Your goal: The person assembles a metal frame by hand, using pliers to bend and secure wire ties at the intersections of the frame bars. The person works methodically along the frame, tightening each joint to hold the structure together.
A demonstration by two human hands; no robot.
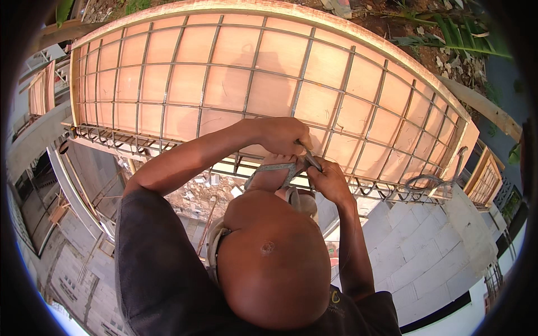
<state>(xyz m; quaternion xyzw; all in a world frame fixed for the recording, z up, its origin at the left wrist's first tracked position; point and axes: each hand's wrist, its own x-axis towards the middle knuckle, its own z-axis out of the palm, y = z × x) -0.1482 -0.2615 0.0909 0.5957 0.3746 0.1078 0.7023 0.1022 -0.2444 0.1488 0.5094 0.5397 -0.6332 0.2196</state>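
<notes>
At frame centre, the left hand [283, 134] clenches a thin metal tool [310, 157] over the rebar grid [336, 106] while the right hand [330, 182] pinches the tie beneath; twisting snugly suits, without snapping.

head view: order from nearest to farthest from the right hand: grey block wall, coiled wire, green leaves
From the right hand:
1. coiled wire, hanging on the rebar edge to the right
2. grey block wall, lower right, below the edge
3. green leaves, far top right
</notes>
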